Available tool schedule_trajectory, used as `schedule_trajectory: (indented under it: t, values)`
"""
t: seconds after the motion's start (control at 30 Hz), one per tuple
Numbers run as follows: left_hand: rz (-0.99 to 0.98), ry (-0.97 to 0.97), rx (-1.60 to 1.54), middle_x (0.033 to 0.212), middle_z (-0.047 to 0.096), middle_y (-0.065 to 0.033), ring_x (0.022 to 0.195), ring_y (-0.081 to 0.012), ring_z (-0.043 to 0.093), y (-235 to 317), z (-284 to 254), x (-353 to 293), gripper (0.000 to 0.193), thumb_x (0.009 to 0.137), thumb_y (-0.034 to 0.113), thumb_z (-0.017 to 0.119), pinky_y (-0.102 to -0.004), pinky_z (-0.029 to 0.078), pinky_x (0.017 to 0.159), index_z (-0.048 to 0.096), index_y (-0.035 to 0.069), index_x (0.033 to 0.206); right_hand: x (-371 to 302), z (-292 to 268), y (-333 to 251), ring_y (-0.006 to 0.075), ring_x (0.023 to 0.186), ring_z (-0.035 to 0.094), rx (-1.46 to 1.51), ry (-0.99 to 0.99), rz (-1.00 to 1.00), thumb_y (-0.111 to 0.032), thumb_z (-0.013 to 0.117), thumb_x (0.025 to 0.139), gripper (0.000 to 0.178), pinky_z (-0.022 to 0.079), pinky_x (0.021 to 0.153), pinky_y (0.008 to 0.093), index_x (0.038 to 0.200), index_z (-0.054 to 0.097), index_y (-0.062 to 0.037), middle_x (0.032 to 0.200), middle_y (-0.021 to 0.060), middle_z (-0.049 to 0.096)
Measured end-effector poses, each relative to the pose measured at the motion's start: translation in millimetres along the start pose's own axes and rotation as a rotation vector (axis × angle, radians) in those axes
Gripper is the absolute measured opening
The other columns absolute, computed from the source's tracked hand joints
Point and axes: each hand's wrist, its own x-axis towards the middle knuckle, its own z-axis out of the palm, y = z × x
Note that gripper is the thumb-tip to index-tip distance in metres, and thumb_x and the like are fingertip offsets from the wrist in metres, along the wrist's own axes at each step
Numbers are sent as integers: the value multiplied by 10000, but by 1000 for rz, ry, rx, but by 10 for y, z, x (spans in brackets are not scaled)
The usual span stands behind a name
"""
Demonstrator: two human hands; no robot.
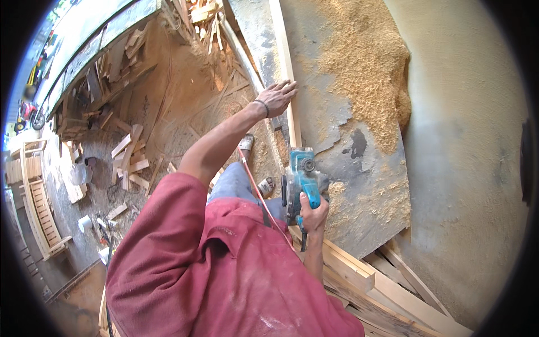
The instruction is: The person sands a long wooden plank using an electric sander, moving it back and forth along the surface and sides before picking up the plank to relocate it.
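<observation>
My right hand (314, 214) is wrapped round the rear handle of a blue electric hand planer (306, 181). The planer sits at the near end of a long, pale wooden strip (283, 48); its underside is hidden. Further along, my left hand (277, 100) lies across the strip, fingers stretched out and touching its top. A dark bracelet circles that wrist. Beneath the strip is a worn grey workbench (359, 185), its surface chipped. A red cord (252, 185) runs down past my legs beside the planer.
Wood shavings (365, 62) heap along the bench's right side, by a plain wall (466, 140). Long boards (348, 267) lie at the near right. Offcuts (130, 160) litter the floor to the left, near a slatted wooden frame (42, 208). More scraps pile up at the far end.
</observation>
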Motion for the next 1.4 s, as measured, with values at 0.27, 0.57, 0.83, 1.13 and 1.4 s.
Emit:
schedule_trajectory:
  t: [0.27,0.57,0.83,1.13,1.4]
  values:
    - [48,-14,1,1597,331,-76,1472,-233,311,-117,-38,-51,646,873,12,437,-432,285,1210,364,116,1507,335,73,-268,168,515,528,-112,9,-91,-320,718,894,378,418,525,368,743,631,15,556,77,545]
    - [-197,-17,-704,1549,380,-207,1411,-308,416,-317,-286,29,865,744,-80,376,-437,321,1180,200,81,1576,739,180,-561,203,548,548,-141,5,-126,-331,730,884,385,443,560,383,776,656,31,588,106,579]
    - [-737,672,-1079,1456,475,-216,1336,-326,497,-423,930,-1009,723,830,-117,352,-402,405,1108,275,43,1531,1176,408,-1016,320,627,680,-204,-38,-160,-328,740,869,375,503,605,426,825,697,42,664,188,664]
    - [-209,-175,-846,1339,558,-181,1320,-366,465,1277,1066,-1879,624,737,50,614,-452,400,1102,522,61,1354,1927,653,-1469,345,657,700,-245,-9,-213,-318,723,880,369,517,622,431,806,705,43,685,200,686]
    - [-156,-250,-751,1285,565,-161,1249,-384,490,897,1057,-1526,412,797,162,654,-463,415,1064,642,128,1207,2583,1016,-1872,271,553,633,-231,45,-272,-360,726,872,420,482,585,415,725,693,32,604,149,648]
